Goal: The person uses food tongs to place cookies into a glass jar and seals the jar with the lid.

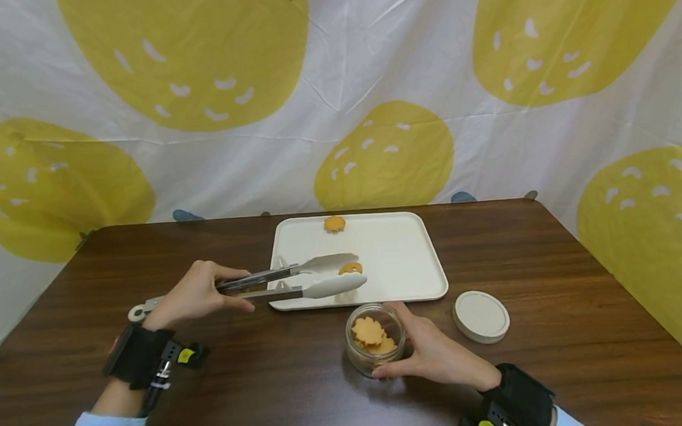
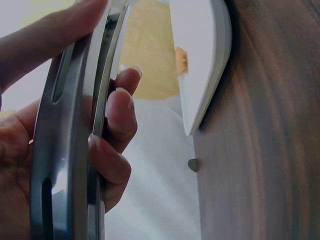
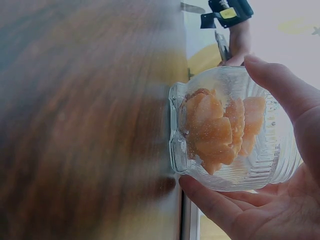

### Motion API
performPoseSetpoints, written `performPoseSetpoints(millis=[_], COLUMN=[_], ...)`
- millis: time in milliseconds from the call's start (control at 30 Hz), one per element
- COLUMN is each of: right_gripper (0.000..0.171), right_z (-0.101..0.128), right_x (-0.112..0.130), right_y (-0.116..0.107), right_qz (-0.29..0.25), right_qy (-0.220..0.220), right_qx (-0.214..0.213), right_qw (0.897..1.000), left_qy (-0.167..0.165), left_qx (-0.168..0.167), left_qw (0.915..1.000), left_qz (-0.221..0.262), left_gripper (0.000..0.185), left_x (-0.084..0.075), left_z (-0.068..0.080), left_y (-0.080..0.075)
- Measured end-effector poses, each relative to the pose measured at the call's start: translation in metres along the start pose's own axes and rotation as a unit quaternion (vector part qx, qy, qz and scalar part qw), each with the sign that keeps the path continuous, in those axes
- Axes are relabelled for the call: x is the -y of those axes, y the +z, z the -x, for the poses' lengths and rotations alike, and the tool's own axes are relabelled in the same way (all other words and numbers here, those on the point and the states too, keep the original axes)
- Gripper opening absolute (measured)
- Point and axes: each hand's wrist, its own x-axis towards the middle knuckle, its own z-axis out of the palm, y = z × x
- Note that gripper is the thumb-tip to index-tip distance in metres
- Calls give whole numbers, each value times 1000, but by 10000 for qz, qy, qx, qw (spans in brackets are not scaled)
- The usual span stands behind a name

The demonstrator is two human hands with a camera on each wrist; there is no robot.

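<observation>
My left hand (image 1: 197,291) grips a pair of metal tongs (image 1: 269,284) with pale tips, seen close up in the left wrist view. The spread tips reach over the white tray (image 1: 401,255), with a flower-shaped cookie (image 1: 351,268) between them. Whether they touch it I cannot tell. A second cookie (image 1: 334,224) lies by the tray's far edge. In front of the tray, my right hand (image 1: 429,353) holds a lidless glass jar (image 1: 357,360) round its side. Several cookies (image 3: 212,127) are piled inside the jar, whose ribbed wall shows in the right wrist view.
A round white lid (image 1: 481,315) lies on the dark wooden table (image 1: 566,304), right of the jar and close to the tray's near right corner. Behind the table's far edge hangs a white cloth (image 1: 246,166) with large yellow fruit shapes.
</observation>
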Motion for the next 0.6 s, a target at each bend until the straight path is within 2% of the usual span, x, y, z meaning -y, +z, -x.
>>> performPoseSetpoints(millis=[167, 600], right_gripper=[79, 75], right_z=[0, 0], right_x=[1, 0], right_y=[-1, -2], right_qz=[76, -97], right_qy=[-39, -72], right_qx=[-20, 0], right_qw=[10000, 9999], left_qy=[9, 517], left_qx=[70, 316], left_qw=[9999, 9976], left_qz=[150, 344], left_gripper=[61, 57], left_x=[-5, -8], left_z=[5, 7], left_y=[-6, -14])
